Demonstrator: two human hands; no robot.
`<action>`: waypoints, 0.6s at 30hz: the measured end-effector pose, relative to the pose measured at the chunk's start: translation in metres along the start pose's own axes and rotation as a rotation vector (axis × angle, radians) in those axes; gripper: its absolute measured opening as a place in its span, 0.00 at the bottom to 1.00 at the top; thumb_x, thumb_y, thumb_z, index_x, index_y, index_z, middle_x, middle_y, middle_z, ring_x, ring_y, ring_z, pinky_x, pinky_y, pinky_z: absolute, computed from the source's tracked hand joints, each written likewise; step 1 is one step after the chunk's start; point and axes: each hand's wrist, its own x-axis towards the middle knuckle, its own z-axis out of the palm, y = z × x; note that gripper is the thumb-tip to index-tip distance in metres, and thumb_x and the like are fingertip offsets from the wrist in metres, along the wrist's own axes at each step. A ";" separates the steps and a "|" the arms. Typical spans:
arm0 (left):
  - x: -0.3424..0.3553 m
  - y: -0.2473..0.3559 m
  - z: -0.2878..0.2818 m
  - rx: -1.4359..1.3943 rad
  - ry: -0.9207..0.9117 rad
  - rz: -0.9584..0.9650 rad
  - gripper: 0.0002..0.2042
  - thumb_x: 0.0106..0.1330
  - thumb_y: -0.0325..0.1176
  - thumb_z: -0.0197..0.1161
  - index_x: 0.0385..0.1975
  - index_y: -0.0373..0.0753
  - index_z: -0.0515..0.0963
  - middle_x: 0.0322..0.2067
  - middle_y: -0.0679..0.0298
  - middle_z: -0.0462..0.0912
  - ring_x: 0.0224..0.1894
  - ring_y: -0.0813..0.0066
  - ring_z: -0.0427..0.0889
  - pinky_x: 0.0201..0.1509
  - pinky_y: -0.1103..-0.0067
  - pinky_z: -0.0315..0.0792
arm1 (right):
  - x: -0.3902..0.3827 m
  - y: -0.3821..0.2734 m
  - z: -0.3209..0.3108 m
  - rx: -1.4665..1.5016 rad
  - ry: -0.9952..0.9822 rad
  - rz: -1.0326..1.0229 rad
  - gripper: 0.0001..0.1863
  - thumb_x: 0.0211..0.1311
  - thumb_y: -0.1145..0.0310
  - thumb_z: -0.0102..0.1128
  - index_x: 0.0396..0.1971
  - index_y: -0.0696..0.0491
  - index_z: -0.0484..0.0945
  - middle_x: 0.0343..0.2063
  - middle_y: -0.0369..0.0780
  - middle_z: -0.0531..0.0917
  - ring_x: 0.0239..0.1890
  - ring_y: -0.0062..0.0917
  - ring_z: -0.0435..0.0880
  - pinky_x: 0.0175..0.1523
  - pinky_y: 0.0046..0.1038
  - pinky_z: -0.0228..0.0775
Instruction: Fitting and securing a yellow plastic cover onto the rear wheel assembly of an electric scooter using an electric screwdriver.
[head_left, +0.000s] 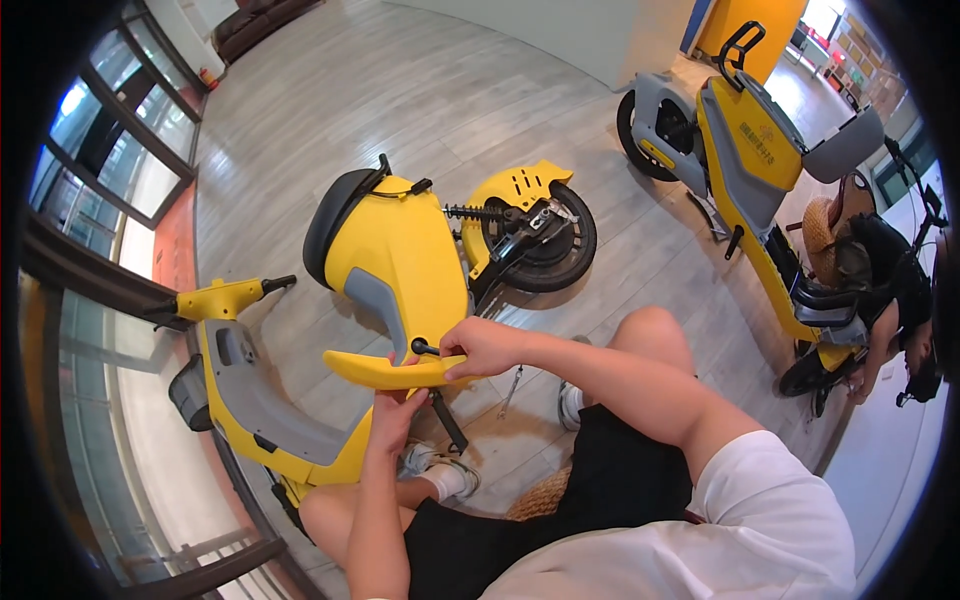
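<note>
My left hand (pixel 396 414) grips a curved yellow plastic panel (pixel 370 372) from below, fingers around its lower edge. At the panel's right end, my right hand (pixel 488 345) is closed on it. A short black part with a round end (pixel 424 347) shows beside my right fingers; whether I hold it too, I cannot tell. Just beyond lies the yellow scooter body (pixel 420 245) on its side, with a black seat (pixel 334 225) and an exposed rear wheel (pixel 565 250). A black bar (pixel 447 422) sticks out below the panel.
To the left is a yellow and grey scooter front (pixel 265 395) with handlebars. A second yellow scooter (pixel 745 170) stands at right, where another person (pixel 888 335) reaches toward its front wheel. Framed glass doors (pixel 130 110) line the left side. I sit on a woven seat (pixel 540 495).
</note>
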 end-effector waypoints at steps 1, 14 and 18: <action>0.000 -0.001 0.000 0.003 -0.001 0.000 0.40 0.66 0.17 0.63 0.76 0.45 0.50 0.62 0.61 0.72 0.59 0.71 0.76 0.52 0.74 0.79 | 0.000 0.000 0.000 0.002 0.003 0.000 0.20 0.50 0.59 0.75 0.35 0.59 0.84 0.30 0.47 0.86 0.33 0.38 0.85 0.41 0.35 0.75; 0.004 -0.004 -0.022 -0.244 0.045 -0.104 0.36 0.71 0.68 0.42 0.65 0.43 0.65 0.56 0.54 0.79 0.53 0.56 0.84 0.37 0.65 0.85 | 0.000 0.010 0.019 -0.539 0.069 -0.082 0.10 0.44 0.69 0.65 0.29 0.55 0.84 0.30 0.45 0.84 0.38 0.44 0.85 0.43 0.43 0.77; 0.001 0.030 -0.012 -0.424 -0.131 -0.213 0.49 0.63 0.80 0.30 0.67 0.41 0.65 0.53 0.52 0.82 0.46 0.51 0.87 0.26 0.66 0.83 | -0.004 0.009 0.011 -0.567 0.192 -0.173 0.06 0.44 0.71 0.64 0.25 0.54 0.81 0.30 0.43 0.80 0.36 0.43 0.84 0.41 0.44 0.75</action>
